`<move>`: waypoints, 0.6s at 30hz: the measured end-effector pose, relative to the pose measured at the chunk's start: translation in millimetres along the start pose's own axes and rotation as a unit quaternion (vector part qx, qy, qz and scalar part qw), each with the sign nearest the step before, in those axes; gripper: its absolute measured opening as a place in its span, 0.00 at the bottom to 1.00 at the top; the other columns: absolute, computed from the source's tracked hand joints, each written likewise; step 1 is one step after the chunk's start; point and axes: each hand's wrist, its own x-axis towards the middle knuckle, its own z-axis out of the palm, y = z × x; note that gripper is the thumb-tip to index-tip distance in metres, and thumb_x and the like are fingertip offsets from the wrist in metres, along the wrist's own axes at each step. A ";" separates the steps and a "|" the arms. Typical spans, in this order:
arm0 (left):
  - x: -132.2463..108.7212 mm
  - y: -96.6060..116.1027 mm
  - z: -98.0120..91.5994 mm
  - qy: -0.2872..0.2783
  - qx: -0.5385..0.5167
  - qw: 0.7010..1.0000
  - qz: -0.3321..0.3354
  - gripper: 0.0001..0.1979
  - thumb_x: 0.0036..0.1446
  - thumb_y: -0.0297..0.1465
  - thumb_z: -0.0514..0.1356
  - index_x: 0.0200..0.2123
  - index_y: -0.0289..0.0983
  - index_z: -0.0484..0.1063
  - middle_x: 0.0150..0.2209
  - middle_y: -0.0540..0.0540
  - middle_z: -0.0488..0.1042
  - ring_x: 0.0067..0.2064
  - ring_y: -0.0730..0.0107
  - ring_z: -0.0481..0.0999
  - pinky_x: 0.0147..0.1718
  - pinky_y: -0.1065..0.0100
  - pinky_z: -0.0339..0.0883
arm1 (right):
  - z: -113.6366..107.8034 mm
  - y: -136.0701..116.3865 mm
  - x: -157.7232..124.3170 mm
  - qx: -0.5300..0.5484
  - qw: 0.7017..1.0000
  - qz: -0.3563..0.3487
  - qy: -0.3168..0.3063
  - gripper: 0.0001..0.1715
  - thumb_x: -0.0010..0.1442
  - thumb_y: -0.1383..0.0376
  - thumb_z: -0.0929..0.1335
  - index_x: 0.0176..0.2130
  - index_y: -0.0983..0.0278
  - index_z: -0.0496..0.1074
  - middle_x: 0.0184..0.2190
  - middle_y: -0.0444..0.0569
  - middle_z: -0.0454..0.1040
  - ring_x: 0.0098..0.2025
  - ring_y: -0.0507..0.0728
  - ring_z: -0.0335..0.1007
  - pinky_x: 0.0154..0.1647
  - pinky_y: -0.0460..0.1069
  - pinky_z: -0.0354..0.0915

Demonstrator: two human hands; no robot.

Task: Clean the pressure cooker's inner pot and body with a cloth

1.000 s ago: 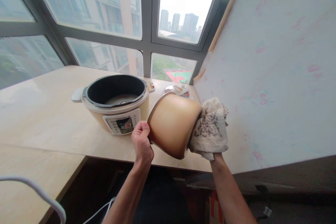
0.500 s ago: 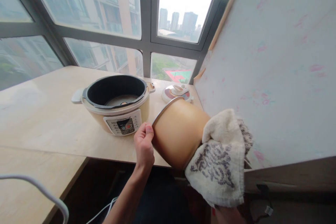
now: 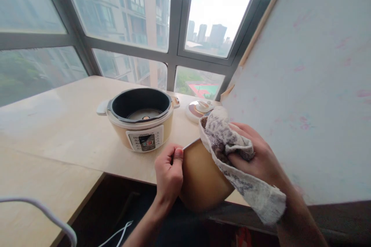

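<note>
My left hand [image 3: 170, 170] pinches the metal rim of a gold-coloured inner pot [image 3: 203, 179], which is tilted on its side in front of me. My right hand [image 3: 252, 150] grips a white and grey towel [image 3: 222, 139] and presses it against the pot's upper outer side near the rim. Part of the towel hangs down over my right wrist. Behind and to the left, the electric pressure cooker [image 3: 142, 119] stands uncovered on the table, its dark inside showing. The inside of the inner pot faces away from me.
The cooker's lid [image 3: 193, 112] lies on the wooden tabletop [image 3: 69, 123] by the window, partly hidden by the towel. A white cable [image 3: 43, 210] loops at the lower left. The patterned wall panel [image 3: 319, 96] bounds the right side.
My right hand has brought the towel from the pot's bottom end up to the side by the rim. The pot has dropped slightly and turned; my left hand still holds the rim.
</note>
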 end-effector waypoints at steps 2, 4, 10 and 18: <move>-2.4 -0.5 0.4 0.007 0.004 1.000 -0.002 0.19 0.62 0.43 0.58 0.22 0.37 0.70 0.19 0.51 0.63 0.23 0.72 0.60 0.22 0.70 0.52 | 1.2 -8.8 1.3 -0.006 1.000 -0.012 -0.006 0.32 0.55 0.71 0.68 0.59 0.59 0.73 0.56 0.53 0.75 0.58 0.64 0.71 0.59 0.58 0.66; -5.4 -3.0 0.7 0.008 -0.001 1.000 0.004 0.19 0.63 0.42 0.57 0.23 0.37 0.71 0.19 0.51 0.64 0.22 0.73 0.61 0.20 0.71 0.51 | 1.3 -8.4 1.4 0.029 1.000 -0.002 -0.004 0.31 0.55 0.70 0.68 0.58 0.59 0.74 0.56 0.52 0.75 0.58 0.63 0.71 0.60 0.57 0.65; -12.7 -4.4 -1.6 0.014 0.025 0.993 0.114 0.16 0.65 0.34 0.56 0.26 0.38 0.75 0.19 0.52 0.68 0.21 0.74 0.65 0.20 0.72 0.55 | 6.7 55.3 1.4 0.217 0.941 0.260 0.011 0.12 0.47 0.60 0.70 0.32 0.62 0.78 0.30 0.49 0.79 0.39 0.64 0.77 0.44 0.54 0.72; -9.2 -0.3 -8.2 -0.046 0.047 0.939 0.339 0.09 0.62 0.24 0.55 0.32 0.38 0.74 0.22 0.51 0.74 0.21 0.73 0.70 0.24 0.68 0.58 | 63.9 110.1 -56.1 0.423 0.743 0.516 0.052 0.21 0.45 0.45 0.73 0.28 0.59 0.74 0.24 0.49 0.78 0.31 0.65 0.77 0.40 0.58 0.72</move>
